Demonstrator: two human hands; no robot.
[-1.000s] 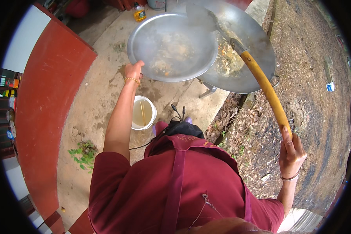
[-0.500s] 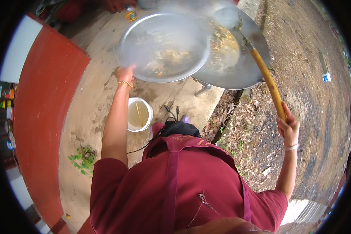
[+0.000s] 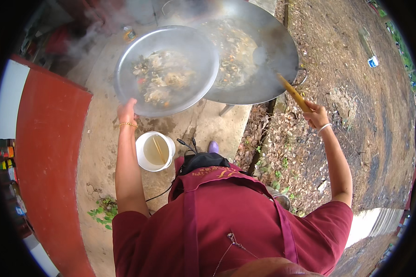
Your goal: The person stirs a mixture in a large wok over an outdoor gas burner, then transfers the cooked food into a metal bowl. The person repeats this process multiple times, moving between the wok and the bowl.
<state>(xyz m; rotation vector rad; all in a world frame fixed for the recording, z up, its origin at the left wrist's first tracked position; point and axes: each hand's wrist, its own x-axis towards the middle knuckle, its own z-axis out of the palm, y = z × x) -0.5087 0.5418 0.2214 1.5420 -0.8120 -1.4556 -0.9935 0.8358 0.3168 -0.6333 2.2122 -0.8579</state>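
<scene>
- Closer to the wok [image 3: 279, 48] than half a second ago, the right hand [image 3: 315, 115] has pushed forward with a spatula [image 3: 293, 93]; thinner steam bares more of the chopped food [image 3: 164, 76] in the metal bowl [image 3: 203, 71].
- Fingers of the right hand are wrapped around the yellow-brown wooden handle; the spatula's far end reaches over the wok and blurs into haze, so whether it touches cannot be told.
- Clamped on the bowl's near left rim is the left hand [image 3: 127, 112], a gold bracelet [image 3: 128, 124] at its wrist.
- Wide and silver, the bowl overlaps the wok's left side in view; whether the two touch is unclear.
- Beyond, the broad wok steams around a similar mix [image 3: 235, 53] flecked with orange.
- Nearer the person, below the bowl, a white bucket [image 3: 142, 154] on the paving [image 3: 97, 157] holds cloudy liquid and sticks [image 3: 159, 150].
- Farther left stands a red wall [image 3: 51, 161].
</scene>
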